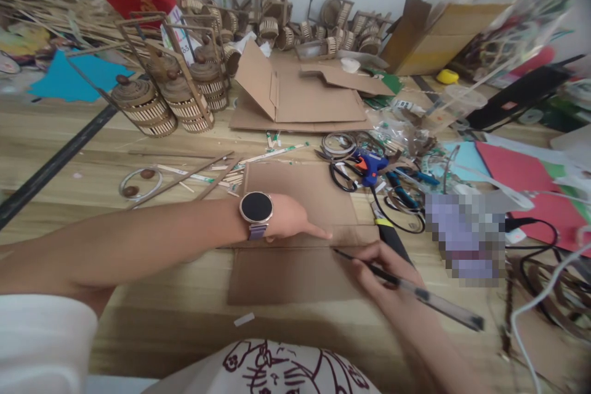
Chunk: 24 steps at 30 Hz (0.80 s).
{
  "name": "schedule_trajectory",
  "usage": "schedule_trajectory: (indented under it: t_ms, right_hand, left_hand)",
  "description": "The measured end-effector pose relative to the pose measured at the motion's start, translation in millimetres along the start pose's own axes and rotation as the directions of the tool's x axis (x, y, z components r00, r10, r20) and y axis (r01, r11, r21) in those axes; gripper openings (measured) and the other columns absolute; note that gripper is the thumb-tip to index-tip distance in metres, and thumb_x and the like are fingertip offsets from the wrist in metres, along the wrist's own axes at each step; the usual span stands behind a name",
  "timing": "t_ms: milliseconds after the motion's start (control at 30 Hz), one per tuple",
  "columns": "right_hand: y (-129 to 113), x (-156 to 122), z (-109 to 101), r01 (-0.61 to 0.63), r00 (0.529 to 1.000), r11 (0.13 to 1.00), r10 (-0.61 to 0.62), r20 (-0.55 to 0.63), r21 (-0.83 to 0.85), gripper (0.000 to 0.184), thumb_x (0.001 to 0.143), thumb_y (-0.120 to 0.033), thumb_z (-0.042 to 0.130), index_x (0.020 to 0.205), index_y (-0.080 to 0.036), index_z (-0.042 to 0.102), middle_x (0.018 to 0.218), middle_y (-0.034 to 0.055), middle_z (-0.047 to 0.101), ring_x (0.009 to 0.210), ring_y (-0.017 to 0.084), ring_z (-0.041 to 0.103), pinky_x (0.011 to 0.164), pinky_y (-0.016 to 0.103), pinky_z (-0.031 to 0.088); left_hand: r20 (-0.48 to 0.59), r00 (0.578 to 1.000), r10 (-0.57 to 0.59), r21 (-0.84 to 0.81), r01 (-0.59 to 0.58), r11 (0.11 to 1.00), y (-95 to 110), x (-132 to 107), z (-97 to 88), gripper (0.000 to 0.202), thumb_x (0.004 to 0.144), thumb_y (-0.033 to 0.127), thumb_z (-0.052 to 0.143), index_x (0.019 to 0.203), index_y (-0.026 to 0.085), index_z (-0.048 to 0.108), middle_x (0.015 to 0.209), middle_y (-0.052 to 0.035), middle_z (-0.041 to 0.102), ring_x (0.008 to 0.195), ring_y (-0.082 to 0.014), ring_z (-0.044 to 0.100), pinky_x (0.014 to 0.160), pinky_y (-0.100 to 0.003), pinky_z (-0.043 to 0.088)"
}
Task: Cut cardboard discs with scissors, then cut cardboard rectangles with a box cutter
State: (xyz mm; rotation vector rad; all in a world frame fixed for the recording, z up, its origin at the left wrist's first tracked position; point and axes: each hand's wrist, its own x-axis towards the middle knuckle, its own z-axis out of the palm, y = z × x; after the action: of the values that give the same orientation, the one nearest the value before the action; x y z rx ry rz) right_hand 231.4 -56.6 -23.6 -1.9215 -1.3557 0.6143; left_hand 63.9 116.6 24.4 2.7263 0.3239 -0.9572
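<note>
A piece of brown cardboard (277,277) with fold lines lies flat on the wooden table in front of me. My left hand (290,218), with a watch (257,208) at its wrist, rests over the cardboard. Its index finger is stretched out, the tip by a crease; the other fingers are mostly hidden. In my right hand (388,277) is a pen (429,305) with a clear barrel and dark ends. The pen's tip points at the cardboard close to my left fingertip; I cannot tell whether it touches.
Behind lie more cardboard sheets (318,95). Small lidded bamboo baskets (145,104) stand at the back left. A blue glue gun (369,166) and its black cable are right of the cardboard, near a blurred purple thing (462,237). Thin sticks (198,175) lie at the left.
</note>
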Motion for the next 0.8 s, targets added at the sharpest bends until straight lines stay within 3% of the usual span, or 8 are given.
schedule_trajectory:
  t_ms: [167,433,633,800]
  right_hand:
    - [-8.6,1.3,35.2,0.099,0.99,0.99,-0.108,0.089,0.099,0.016,0.082,-0.034,0.059,0.07,-0.025,0.058,0.06,-0.0031,0.058,0.054,0.016,0.053,0.053,0.027,0.04]
    - [-5.8,6.8,38.4,0.111,0.985,0.991,-0.119,0.125,0.069,0.016,0.085,-0.036,0.058,0.073,-0.025,0.059,0.069,0.0018,0.068,0.067,0.022,0.063,0.061,0.032,0.047]
    - [12.1,15.3,7.9,0.046,0.992,0.999,-0.045,0.115,-0.007,0.024,0.084,-0.044,0.059,0.069,-0.025,0.061,0.058,-0.0003,0.063,0.052,0.02,0.059,0.048,0.029,0.046]
    - [28.0,10.3,-41.9,-0.104,0.989,0.973,0.079,-0.126,-0.206,0.025,0.072,-0.051,0.058,0.066,-0.027,0.061,0.06,0.0036,0.068,0.051,0.025,0.062,0.045,0.033,0.046]
  left_hand:
    - [-0.091,0.996,-0.009,-0.001,0.009,1.0,4.0,-1.2,1.7,0.109,0.068,-0.009,0.07,0.153,0.049,0.036,0.071,0.004,0.073,0.058,-0.0191,0.06,0.051,-0.023,0.034]
    - [-0.143,0.99,-0.019,-0.013,0.018,1.0,6.6,-5.7,3.4,0.093,0.079,-0.004,0.062,0.152,0.047,0.038,0.08,-0.0005,0.077,0.062,-0.0198,0.062,0.053,-0.024,0.034]
    - [-0.118,0.992,-0.039,-0.067,0.031,0.997,5.3,0.3,-0.1,0.108,0.064,-0.011,0.071,0.146,0.054,0.045,0.061,0.0078,0.07,0.056,-0.0193,0.062,0.061,-0.025,0.043]
    - [-0.093,0.994,-0.058,-0.109,0.048,0.993,7.3,-3.0,-1.8,0.114,0.063,-0.017,0.067,0.147,0.054,0.041,0.058,0.0075,0.068,0.057,-0.0202,0.06,0.065,-0.028,0.046]
